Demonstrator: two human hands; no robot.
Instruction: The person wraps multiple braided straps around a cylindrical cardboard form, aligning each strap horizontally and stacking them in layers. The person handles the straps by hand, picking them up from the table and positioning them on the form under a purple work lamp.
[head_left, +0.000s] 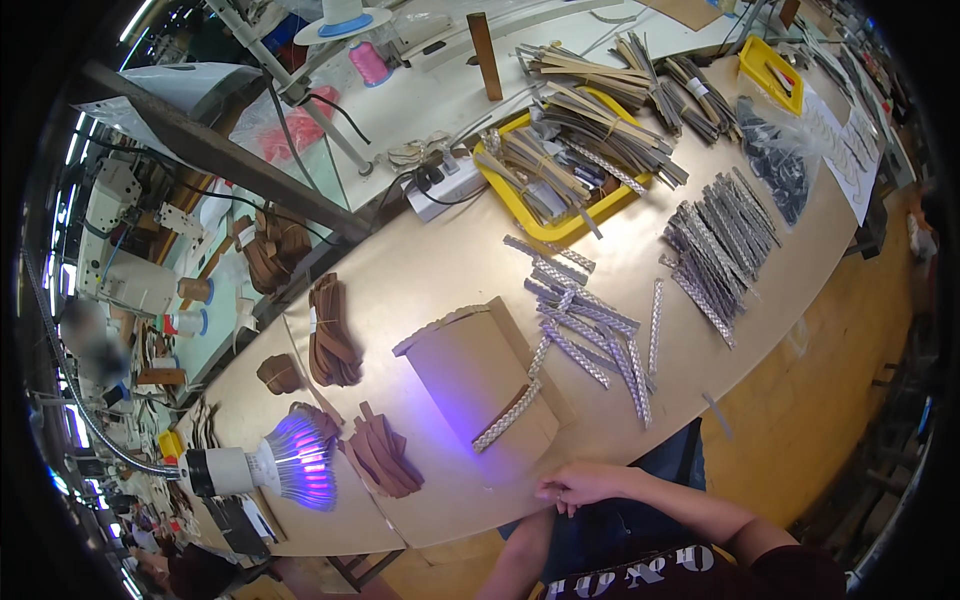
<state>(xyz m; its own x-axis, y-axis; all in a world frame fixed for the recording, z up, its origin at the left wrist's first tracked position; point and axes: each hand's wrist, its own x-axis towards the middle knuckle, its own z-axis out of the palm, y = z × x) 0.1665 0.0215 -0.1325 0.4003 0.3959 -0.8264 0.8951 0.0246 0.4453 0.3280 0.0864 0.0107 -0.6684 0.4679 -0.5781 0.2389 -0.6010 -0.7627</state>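
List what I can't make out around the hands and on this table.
Left hand, head view: mostly hidden by the right hand, so its grip is unclear.
Left forearm, head view: cut off by the lower edge.
Floor of the yellow tray, head view: mostly covered by strips.
Dark pieces, head view: shapes blurred under clear plastic.

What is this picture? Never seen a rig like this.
No robot: it is a person working bare-handed, seen by a fisheye camera on their head, looking down, so straight edges bend. The right hand is at the near edge of the table; the left forearm comes in beside it, its hand hard to make out. Whether anything is held is unclear. On the table lie loose braided strips, brown strap bundles, a cardboard piece and a yellow tray. At left, a lamp glows violet.
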